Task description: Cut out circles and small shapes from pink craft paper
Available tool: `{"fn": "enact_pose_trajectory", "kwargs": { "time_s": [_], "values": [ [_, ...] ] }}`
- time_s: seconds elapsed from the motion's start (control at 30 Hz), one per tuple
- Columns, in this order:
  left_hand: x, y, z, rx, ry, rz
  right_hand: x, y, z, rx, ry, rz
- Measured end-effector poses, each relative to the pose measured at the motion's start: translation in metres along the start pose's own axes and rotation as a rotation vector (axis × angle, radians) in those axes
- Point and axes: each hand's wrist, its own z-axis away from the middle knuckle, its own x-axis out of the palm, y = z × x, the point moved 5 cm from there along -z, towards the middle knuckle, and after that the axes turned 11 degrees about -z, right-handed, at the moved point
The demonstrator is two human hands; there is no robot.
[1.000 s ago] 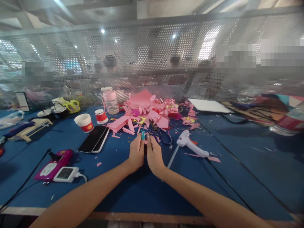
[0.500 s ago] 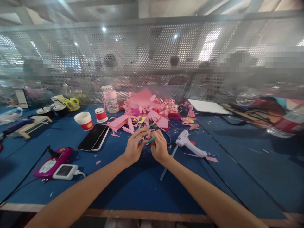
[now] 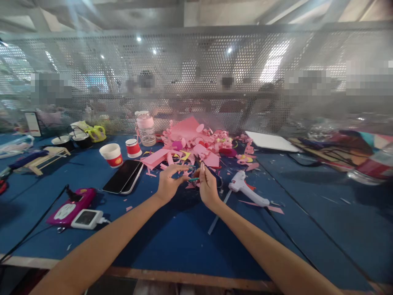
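My left hand (image 3: 168, 183) and my right hand (image 3: 207, 185) are close together over the blue table (image 3: 172, 241), just in front of a pile of pink paper scraps (image 3: 193, 145). Between their fingertips is a small teal stick-like piece (image 3: 193, 179); the right hand pinches one end and the left hand's fingers reach toward the other. A thin dark tool rises from the right hand's fingers, too blurred to name. A white glue gun (image 3: 247, 189) lies just right of my right hand.
Two stacked phones (image 3: 123, 176) lie left of my hands. Two red-and-white paper cups (image 3: 111, 155), a pink bottle (image 3: 145, 128), a magenta device with a white charger (image 3: 75, 207) and cables sit on the left. A white board (image 3: 272, 141) lies far right. A perforated metal screen (image 3: 196, 78) closes the back.
My hands went from lying flat side by side to lifted, fingers working the small teal piece, and shifted slightly forward toward the pink scraps.
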Motion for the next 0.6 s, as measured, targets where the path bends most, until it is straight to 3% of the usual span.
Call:
{"fn": "enact_pose_trajectory", "kwargs": {
  "time_s": [0.23, 0.27, 0.33, 0.4, 0.5, 0.6],
  "values": [
    [-0.020, -0.046, -0.017, -0.268, 0.075, -0.219, -0.003, -0.018, -0.006, -0.285, -0.166, 0.543],
    [-0.021, -0.054, -0.020, -0.301, 0.007, -0.322, -0.004, -0.019, -0.006, -0.294, -0.163, 0.592],
    [-0.016, -0.065, -0.023, -0.307, -0.266, -0.630, -0.004, -0.017, -0.007, -0.279, -0.158, 0.653],
    [-0.012, -0.069, -0.020, -0.269, -0.434, -0.740, -0.003, -0.013, -0.007, -0.259, -0.165, 0.695],
    [-0.003, -0.065, -0.012, -0.195, -0.580, -0.841, 0.000, -0.007, -0.007, -0.252, -0.198, 0.731],
    [-0.001, -0.062, -0.008, -0.181, -0.625, -0.936, 0.000, -0.005, -0.007, -0.257, -0.212, 0.746]
  ]
}}
